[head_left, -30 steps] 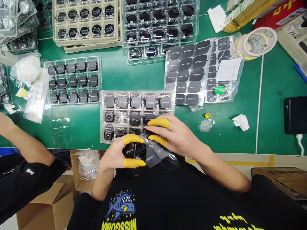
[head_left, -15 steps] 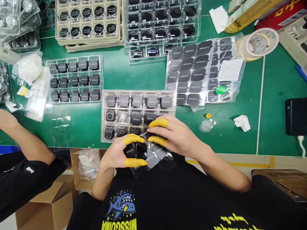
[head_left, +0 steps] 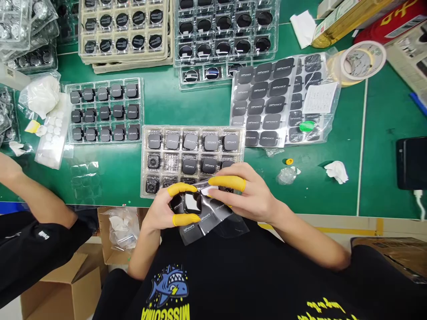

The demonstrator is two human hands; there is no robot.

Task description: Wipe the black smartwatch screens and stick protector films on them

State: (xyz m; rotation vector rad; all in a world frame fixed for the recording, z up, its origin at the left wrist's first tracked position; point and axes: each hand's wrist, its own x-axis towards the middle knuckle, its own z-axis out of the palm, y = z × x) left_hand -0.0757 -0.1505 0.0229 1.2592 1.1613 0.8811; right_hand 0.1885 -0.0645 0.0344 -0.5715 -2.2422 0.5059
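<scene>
My left hand [head_left: 160, 211], yellow cots on thumb and finger, grips a dark square watch case [head_left: 192, 202] by its edges. Its glossy face reflects white light. Beside and under the case is a sheet of dark printed protective films [head_left: 196, 229] on a clear backing. With cots on two fingers, my right hand [head_left: 255, 191] pinches the top right part of that sheet; the fingertips partly hide what they grasp. Just beyond both hands lies a clear blister tray [head_left: 144, 171] with square watch cases, several under printed films; one middle-row pocket holds no case.
Another tray of film-covered cases [head_left: 104, 113] sits to the left. Trays of round dark discs [head_left: 122, 20] and lenses [head_left: 223, 24] stand at the back. More film sheets [head_left: 263, 106], a tape roll [head_left: 363, 62] and crumpled tissue [head_left: 336, 171] are rightward. A co-worker's arm [head_left: 40, 191] rests at left.
The watch case has tilted so its face now catches white light. The film sheet has turned and spreads lower left. My right hand has shifted slightly right, its fingers closer together.
</scene>
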